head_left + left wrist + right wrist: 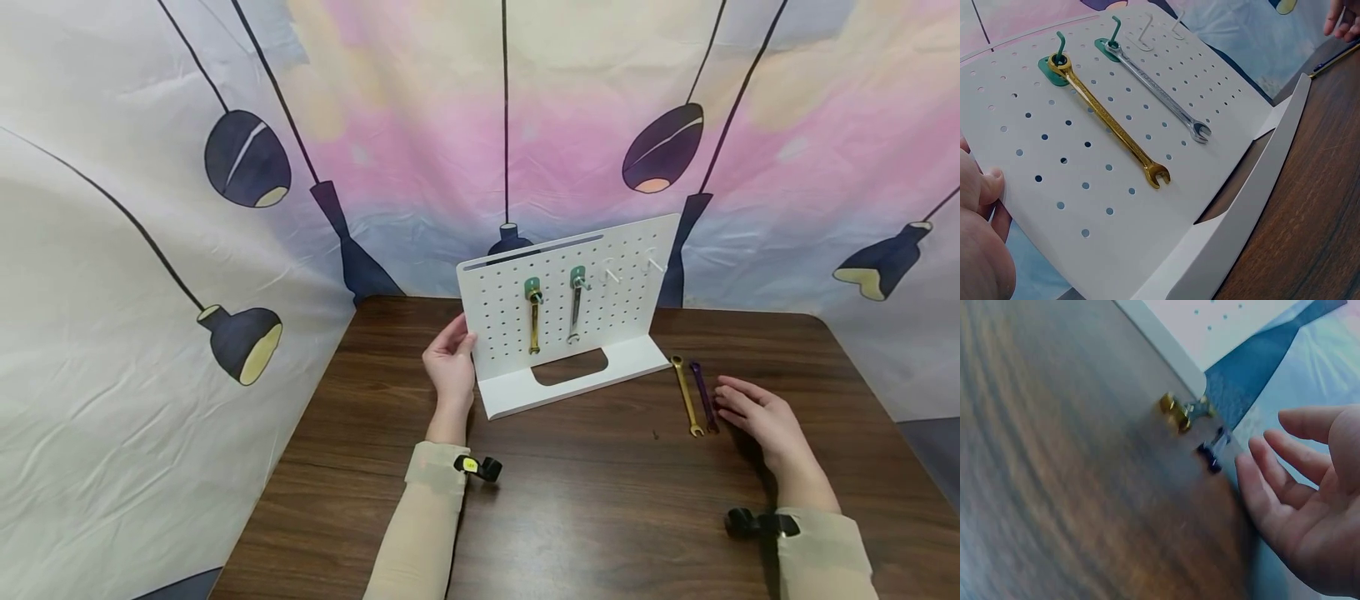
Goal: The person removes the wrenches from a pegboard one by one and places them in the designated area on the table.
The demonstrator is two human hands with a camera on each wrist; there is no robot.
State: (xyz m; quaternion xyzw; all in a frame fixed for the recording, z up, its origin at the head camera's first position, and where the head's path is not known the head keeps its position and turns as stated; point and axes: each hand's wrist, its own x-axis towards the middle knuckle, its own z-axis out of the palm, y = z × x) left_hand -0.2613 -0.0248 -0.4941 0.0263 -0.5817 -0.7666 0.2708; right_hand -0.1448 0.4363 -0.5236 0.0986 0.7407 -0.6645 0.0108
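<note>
A white pegboard [502, 333] stands at an angle on the table. My left hand [452, 358] pinches its left edge, thumb in front and fingers behind. On green hooks hang a gold wrench [1107, 119] and, to its right, a silver wrench [1157, 90]. Two clear hooks [611, 272] farther right hold nothing. Beside the board's right corner, a second gold wrench [686, 396] and a purple wrench [703, 397] lie side by side on the tabletop. Just right of the purple one is my right hand [761, 417], fingers loosely bent, holding nothing; in the right wrist view a gap separates them.
The brown wooden table [570, 517] reaches back to a cloth backdrop [420, 125] printed with hanging lamps. A tiny dark speck [656, 434] lies left of the loose wrenches. Each wrist wears a black strap [761, 523].
</note>
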